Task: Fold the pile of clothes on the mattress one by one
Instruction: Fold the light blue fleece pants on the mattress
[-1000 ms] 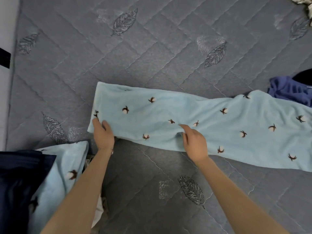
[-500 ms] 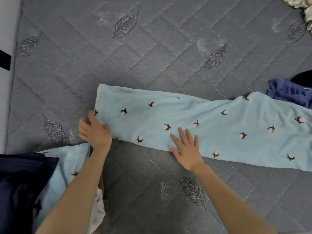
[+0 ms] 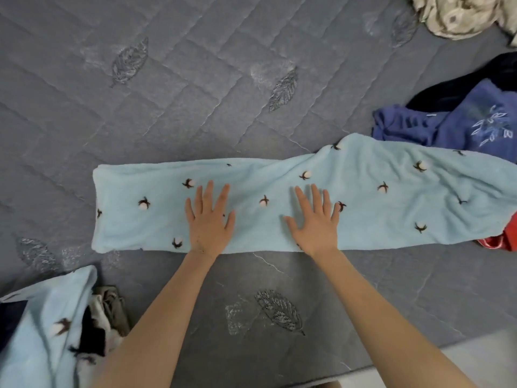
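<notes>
A light blue fleece garment [image 3: 279,175] with small cotton-flower prints lies as a long band across the grey quilted mattress [image 3: 195,93]. Its left end is flat; its right end is rumpled. My left hand [image 3: 209,219] lies flat on the band left of centre, fingers spread and straight. My right hand [image 3: 314,219] presses flat on it just right of centre, fingers spread as well. Neither hand holds any cloth.
A dark blue embroidered garment [image 3: 461,121] and a black one lie at the right. A red cloth [image 3: 498,243] pokes out under the band's right end. A beige patterned cloth [image 3: 458,15] is at top right. Folded clothes [image 3: 50,326] sit at bottom left.
My left hand left the garment's left edge and now lies flat on the band. My right hand slid further right on it. The view shifted right, showing more of the pile.
</notes>
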